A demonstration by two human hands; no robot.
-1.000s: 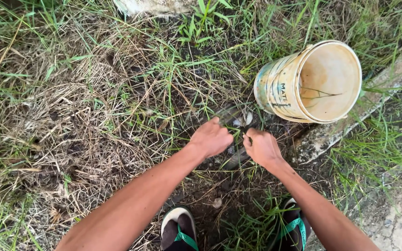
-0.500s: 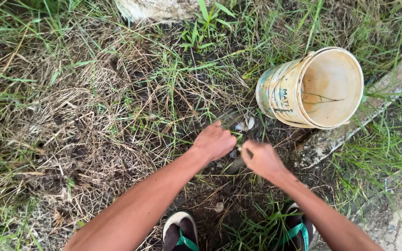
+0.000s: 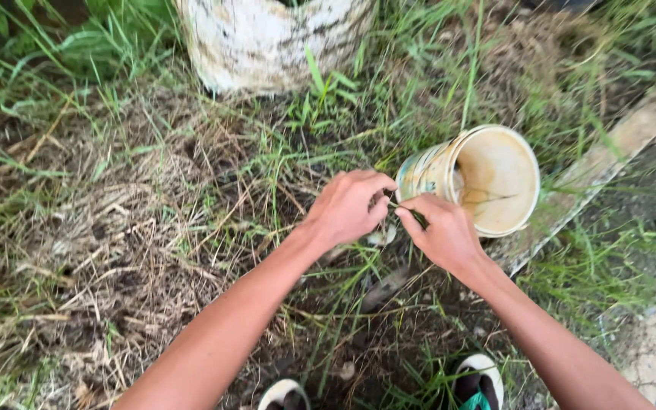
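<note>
Your 2 hands meet over the ground just left of the tipped bucket [image 3: 487, 182]. Your left hand [image 3: 347, 206] is curled, its fingertips pinched together toward your right hand, and it seems to grip the near end of a thin green grass blade [image 3: 411, 214] that runs between both hands; how firmly it grips you cannot tell from this view. Your right hand [image 3: 442, 231] is closed around the same blade, thumb pressed against the forefinger, with the blade showing dark green across its knuckles. The 2 hands are touching or nearly so at the fingertips.

The bucket is a stained cream plastic pail lying on its side, mouth facing you and to the right, its rim just beside your right hand. It rests against a pale concrete edging strip [image 3: 616, 148] that runs diagonally toward the upper right corner of the ground. A whitewashed tree trunk [image 3: 275, 42] stands at the top edge, well apart from your hands. Dry straw-coloured grass [image 3: 108, 228] covers the left side of the ground, and green grass grows around the bucket. At the bottom edge, 2 sandals show, the right sandal [image 3: 480, 383] with a green strap and the left sandal [image 3: 282, 395] only partly in view.
</note>
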